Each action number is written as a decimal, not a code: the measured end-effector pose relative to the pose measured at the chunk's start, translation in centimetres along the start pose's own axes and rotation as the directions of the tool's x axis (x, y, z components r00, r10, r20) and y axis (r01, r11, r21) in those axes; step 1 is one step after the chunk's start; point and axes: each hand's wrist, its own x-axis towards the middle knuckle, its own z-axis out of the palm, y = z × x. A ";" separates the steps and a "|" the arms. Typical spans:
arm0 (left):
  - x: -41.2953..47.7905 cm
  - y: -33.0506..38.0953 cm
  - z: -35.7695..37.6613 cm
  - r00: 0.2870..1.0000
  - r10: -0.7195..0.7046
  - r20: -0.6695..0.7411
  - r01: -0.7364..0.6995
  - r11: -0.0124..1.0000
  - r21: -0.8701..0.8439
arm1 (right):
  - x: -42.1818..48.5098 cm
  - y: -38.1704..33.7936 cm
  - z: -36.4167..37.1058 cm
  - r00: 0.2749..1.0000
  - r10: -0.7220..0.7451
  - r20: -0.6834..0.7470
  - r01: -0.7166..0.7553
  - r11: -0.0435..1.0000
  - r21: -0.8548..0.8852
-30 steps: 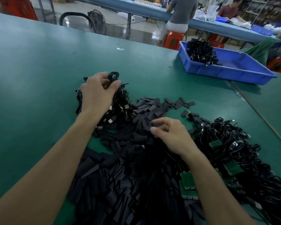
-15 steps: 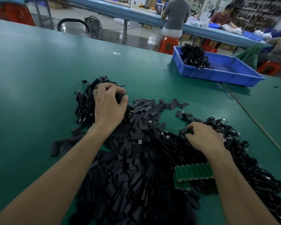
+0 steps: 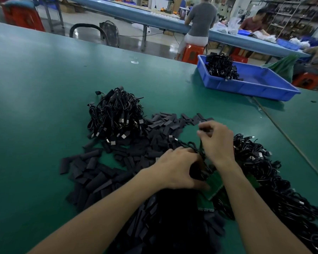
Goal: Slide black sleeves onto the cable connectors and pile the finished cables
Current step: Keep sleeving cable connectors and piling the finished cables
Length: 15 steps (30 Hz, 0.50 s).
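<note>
Lower centre of the frame: the left hand (image 3: pixel 176 169) lay knuckles-up over the flat black sleeves, its fingers curled down round the lower stretch of a thin black cable (image 3: pixel 189 144) beside a small green circuit board (image 3: pixel 216 184); blur hid the exact grip.
Right hand (image 3: pixel 219 143): just right of and above the left hand in the frame, raised, its thumb and fingers drawn together and pinching the same cable.
Cable: ran from the right hand's pinch down toward the left hand, with a loop trailing left across the sleeves.
Loose sleeves (image 3: pixel 103 173): a wide scatter of flat black pieces across the middle and lower left, reaching under both forearms.
Finished pile (image 3: pixel 116 114): a heap of coiled black cables with silver plug ends, left of centre, touching the upper edge of the scatter.
Waiting cables (image 3: pixel 261 162): a black tangle along the right side, beside the right wrist.
Blue plastic tray (image 3: pixel 250 89): upper right, holding a bundle of black cables (image 3: pixel 221 67) at its far end.
Green tabletop (image 3: pixel 44 88): under everything.
</note>
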 end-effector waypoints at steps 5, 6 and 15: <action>-0.6 -0.2 1.6 0.997 -0.027 -0.071 0.033 0.995 0.090 | 2.6 -0.7 0.0 0.932 0.268 -0.243 -0.170 0.918 0.359; -0.6 -0.2 1.9 0.994 -0.048 -0.099 0.058 0.993 0.101 | 2.9 -0.6 0.1 0.914 0.336 -0.230 -0.210 0.873 0.439; -0.2 -0.4 2.4 0.987 -0.038 -0.154 0.052 0.995 0.084 | 2.4 1.6 -0.7 0.911 0.387 -0.142 -0.309 0.868 0.388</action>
